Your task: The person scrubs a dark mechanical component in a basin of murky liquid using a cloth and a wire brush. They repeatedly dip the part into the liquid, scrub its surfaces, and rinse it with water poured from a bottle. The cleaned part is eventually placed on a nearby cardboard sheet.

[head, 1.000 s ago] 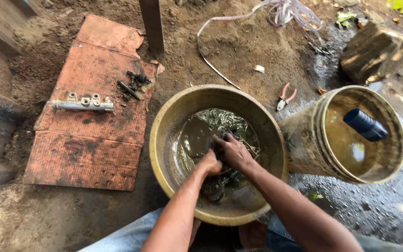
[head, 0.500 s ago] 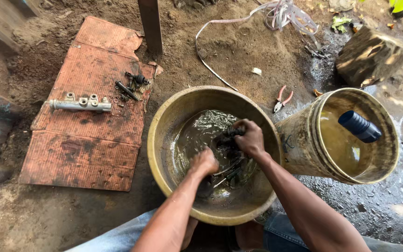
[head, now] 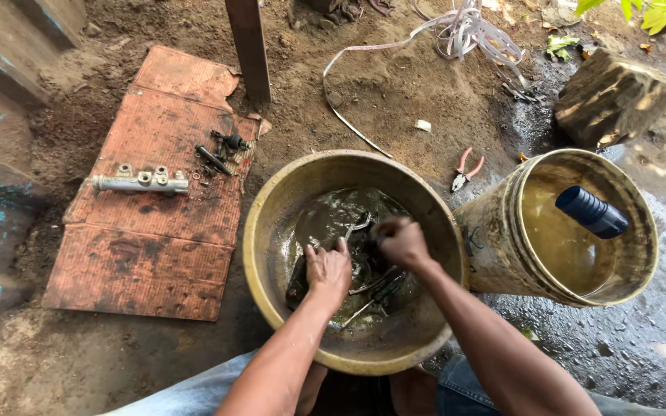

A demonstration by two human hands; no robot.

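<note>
Both hands work inside a round, mud-stained yellow plastic basin (head: 271, 231) of murky liquid: the left hand (head: 329, 270) lies open and flat on dark metal parts (head: 371, 289) at the bottom, the right hand (head: 401, 243) is closed in a grip on a dark piece too submerged to identify. Judged from the layout, a silver metal rail (head: 139, 182) and small black fittings (head: 221, 152) already rest on the rust-red cardboard sheet (head: 140, 262), while several parts remain in the basin; their number and shape are obscured by the liquid.
</note>
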